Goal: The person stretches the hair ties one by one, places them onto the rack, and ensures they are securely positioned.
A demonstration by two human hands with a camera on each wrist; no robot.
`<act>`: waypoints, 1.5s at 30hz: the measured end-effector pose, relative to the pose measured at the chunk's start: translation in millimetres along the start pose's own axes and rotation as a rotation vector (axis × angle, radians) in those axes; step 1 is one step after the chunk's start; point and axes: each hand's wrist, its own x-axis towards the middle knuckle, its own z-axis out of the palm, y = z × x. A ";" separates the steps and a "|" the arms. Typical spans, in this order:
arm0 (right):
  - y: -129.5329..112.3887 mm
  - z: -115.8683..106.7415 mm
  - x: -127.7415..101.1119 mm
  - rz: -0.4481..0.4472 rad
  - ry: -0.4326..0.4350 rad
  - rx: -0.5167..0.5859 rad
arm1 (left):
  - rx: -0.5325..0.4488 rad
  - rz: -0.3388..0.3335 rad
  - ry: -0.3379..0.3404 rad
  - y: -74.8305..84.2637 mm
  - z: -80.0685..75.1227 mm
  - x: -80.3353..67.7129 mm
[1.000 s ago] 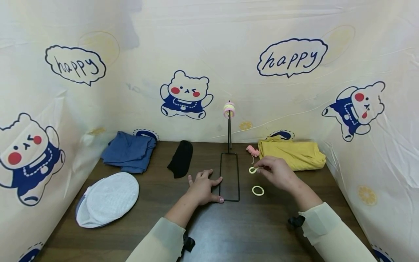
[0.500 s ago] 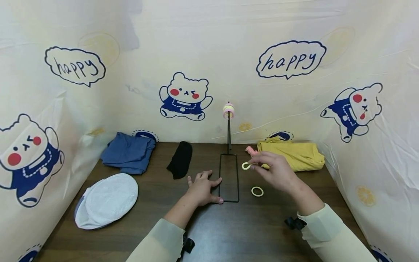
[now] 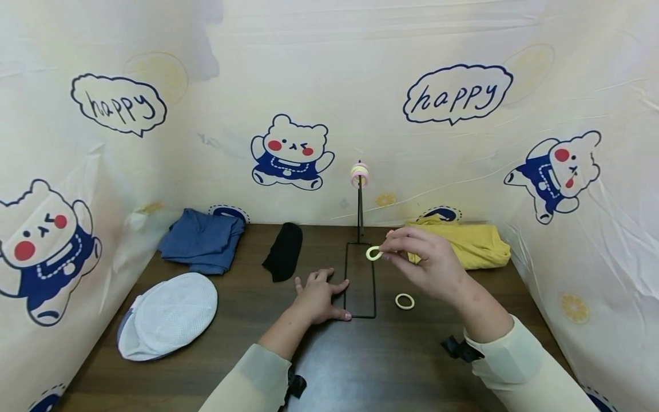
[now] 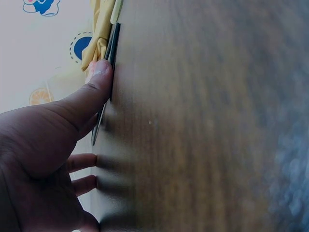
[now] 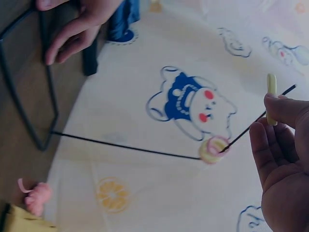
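Note:
My right hand (image 3: 432, 263) pinches a pale yellow ring (image 3: 368, 255) between thumb and fingers, above the far end of the black wire stand's base. In the right wrist view this ring (image 5: 272, 86) is seen edge-on, near the tip of the stand's arm. The black wire stand (image 3: 359, 212) has a flat rectangular base and a tall post. Pink and yellow rings (image 3: 360, 171) hang on its upper arm. My left hand (image 3: 316, 297) rests with fingers spread, thumb and index finger on the base's left side. Another pale yellow ring (image 3: 405, 308) lies right of the base.
Left on the brown table (image 3: 350, 366) are a folded blue cloth (image 3: 203, 240), a white cap (image 3: 172, 315) and a black sock-shaped piece (image 3: 284, 252). A folded yellow cloth (image 3: 479, 243) lies back right. Beside it sits a small pink bundle (image 5: 37, 198). A printed curtain (image 3: 381, 74) surrounds the table.
My right hand has lifted the pale yellow ring and carried it left, from right of the stand to over its base. The left hand stays in place on the base.

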 end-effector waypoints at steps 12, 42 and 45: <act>-21.9 -5.6 28.7 -0.115 0.106 0.063 | 0.000 -0.004 -0.001 -0.9 -0.5 1.7; 32.1 24.6 57.0 0.231 0.163 0.106 | -0.003 0.010 0.008 -1.7 2.5 -0.5; 37.0 27.2 60.6 0.261 0.181 0.118 | -0.003 0.010 0.010 -1.3 1.0 -1.5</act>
